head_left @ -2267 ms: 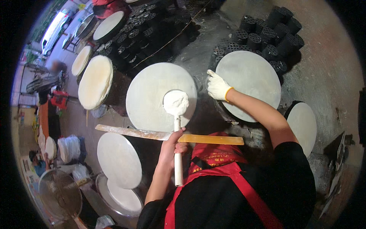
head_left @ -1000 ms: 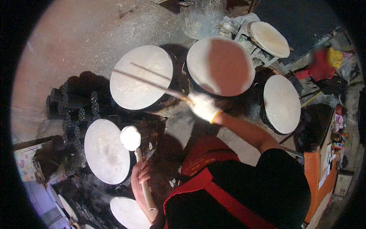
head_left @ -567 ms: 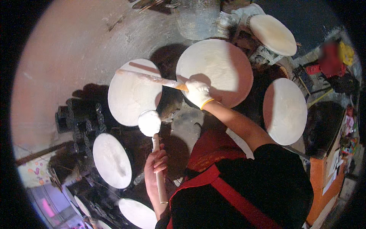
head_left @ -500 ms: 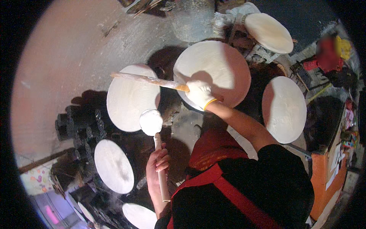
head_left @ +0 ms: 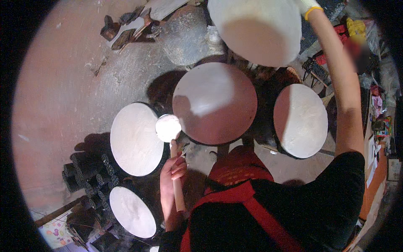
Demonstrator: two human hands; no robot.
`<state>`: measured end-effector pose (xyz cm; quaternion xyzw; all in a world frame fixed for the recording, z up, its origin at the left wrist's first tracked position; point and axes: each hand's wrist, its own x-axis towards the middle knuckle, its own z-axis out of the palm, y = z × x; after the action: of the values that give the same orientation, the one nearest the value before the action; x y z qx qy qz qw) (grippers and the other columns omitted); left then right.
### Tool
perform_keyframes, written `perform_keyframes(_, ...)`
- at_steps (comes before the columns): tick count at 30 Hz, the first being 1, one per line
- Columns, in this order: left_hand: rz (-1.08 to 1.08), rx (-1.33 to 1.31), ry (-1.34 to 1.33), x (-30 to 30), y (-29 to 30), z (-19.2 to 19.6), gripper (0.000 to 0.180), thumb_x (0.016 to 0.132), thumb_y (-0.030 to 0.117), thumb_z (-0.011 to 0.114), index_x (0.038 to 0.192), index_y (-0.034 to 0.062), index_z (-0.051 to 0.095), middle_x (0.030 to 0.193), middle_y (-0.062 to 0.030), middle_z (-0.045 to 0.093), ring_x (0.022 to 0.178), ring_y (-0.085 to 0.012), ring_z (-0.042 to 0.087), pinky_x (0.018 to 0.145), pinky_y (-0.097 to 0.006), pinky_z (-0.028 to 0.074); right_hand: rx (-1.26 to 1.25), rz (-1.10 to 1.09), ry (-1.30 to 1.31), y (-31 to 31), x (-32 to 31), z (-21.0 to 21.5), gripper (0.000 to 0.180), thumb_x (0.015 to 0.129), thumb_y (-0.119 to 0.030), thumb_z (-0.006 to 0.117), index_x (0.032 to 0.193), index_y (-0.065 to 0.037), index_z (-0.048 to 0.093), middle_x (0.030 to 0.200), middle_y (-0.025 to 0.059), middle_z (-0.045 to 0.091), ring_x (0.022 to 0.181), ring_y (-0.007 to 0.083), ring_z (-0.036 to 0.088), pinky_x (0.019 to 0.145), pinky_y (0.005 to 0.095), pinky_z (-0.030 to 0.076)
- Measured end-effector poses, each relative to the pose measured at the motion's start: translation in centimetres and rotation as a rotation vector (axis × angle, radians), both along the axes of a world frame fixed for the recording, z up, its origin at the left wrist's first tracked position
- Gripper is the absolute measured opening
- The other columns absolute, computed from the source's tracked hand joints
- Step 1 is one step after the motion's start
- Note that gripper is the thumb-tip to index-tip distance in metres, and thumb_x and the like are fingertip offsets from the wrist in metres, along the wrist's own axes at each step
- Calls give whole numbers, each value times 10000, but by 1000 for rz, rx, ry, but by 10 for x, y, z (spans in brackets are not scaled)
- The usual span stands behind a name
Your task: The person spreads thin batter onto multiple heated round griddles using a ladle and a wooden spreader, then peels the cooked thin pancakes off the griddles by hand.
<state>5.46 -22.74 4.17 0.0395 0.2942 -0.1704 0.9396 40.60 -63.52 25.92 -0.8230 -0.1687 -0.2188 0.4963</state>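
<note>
Fingers (head_left: 179,164) of the person's bare left hand (head_left: 173,174) are curled around the pale wooden handle of a spreading tool with a round white pad at its tip (head_left: 168,128), gripping it about midway along the handle. That white pad sits over the gap between two round, pale, cloth-covered steaming drums: a smaller left drum (head_left: 135,138) and a larger centre drum (head_left: 215,103), its edge just beside both rims. The right arm reaches up and away to the upper right, where the right hand (head_left: 305,4) wears a white glove with a yellow cuff; it is cut off by the picture's top edge, so its grip cannot be told. Beside that glove is a large pale round sheet or drum top (head_left: 256,29). Another pale drum (head_left: 300,120) stands to the right, and one more (head_left: 132,211) at lower left. A stack of black cylindrical coal briquettes (head_left: 86,170) lies on the grey concrete floor (head_left: 71,84) at left. The person wears a black top with a red apron (head_left: 239,176).
</note>
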Motion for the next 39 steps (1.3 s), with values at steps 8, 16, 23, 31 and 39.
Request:
perform_keyframes(8, 204, -91, -31, 13, -82, 35, 223, 941, 78, 411, 1108, -69, 396, 714, -46, 413, 546, -89, 394, 405, -188, 357, 346, -320, 400, -221, 102, -154, 303, 853, -347, 616, 893, -50, 664, 773, 46, 610, 713, 162, 588, 654, 316, 470)
perform_keyframes(16, 452, 95, 68, -1, -160, 78, 310, 933, 82, 404, 1196, -78, 369, 780, -70, 422, 586, -116, 400, 441, -209, 370, 976, -706, 445, -228, 117, -382, 394, 804, -309, 640, 983, 42, 619, 808, 104, 628, 735, 225, 612, 621, 363, 496)
perform_keyframes(23, 467, -84, 150, 18, -204, 101, 295, 944, 92, 386, 1184, -80, 379, 761, -63, 400, 579, -107, 404, 425, -200, 362, 703, -964, 637, -247, 123, -434, 392, 703, -307, 688, 900, 30, 649, 948, 196, 666, 828, 317, 664, 693, 442, 522)
perform_keyframes(31, 21, 856, 244, 22, -225, 87, 279, 928, 101, 444, 1167, -43, 441, 768, -59, 486, 556, -87, 428, 431, -179, 349, 806, -690, 489, -220, 67, -418, 385, 828, -322, 623, 1036, -1, 580, 799, 124, 623, 608, 250, 596, 516, 391, 469)
perform_keyframes(39, -448, 909, -103, 125, -204, -25, 267, 817, 71, 527, 1067, 26, 448, 703, -10, 438, 490, -69, 377, 362, -192, 257, 835, 82, 1135, -79, -174, -297, 240, 887, -379, 589, 833, -149, 629, 520, -36, 454, 381, 84, 395, 361, 237, 292)
